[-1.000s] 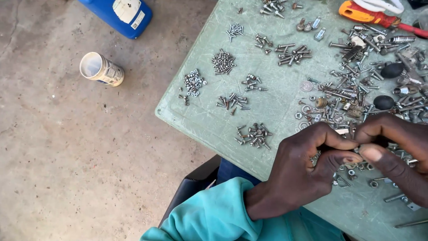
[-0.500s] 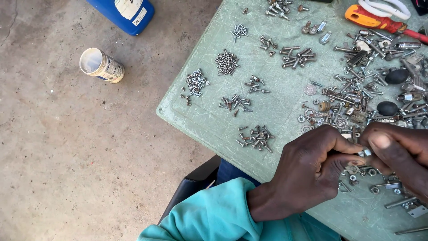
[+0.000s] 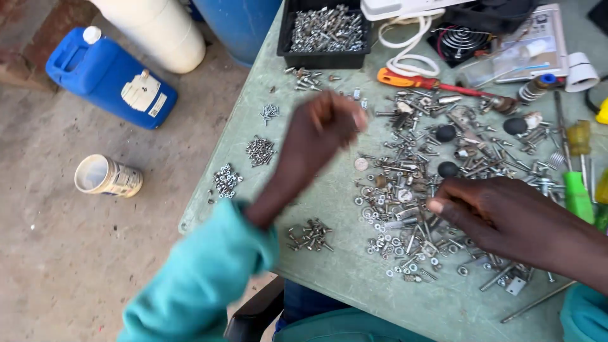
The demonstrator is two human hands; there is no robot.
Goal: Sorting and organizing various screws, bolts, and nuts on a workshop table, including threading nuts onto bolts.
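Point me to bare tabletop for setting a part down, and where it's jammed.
Free: the near edge of the green table, below the small bolt pile and the mixed hardware heap. Small gaps between the sorted screw piles. Crowded: the heap under the right hand, plus the far edge around the black tray.

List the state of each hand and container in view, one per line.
Left hand: raised over the table, blurred, fingers closed; whether it holds anything cannot be told.
Right hand: resting on the loose hardware pile, fingers down.
Black tray: open, full of screws.
Blue jug: capped, lying on the floor.
Cup: on its side, mouth open.
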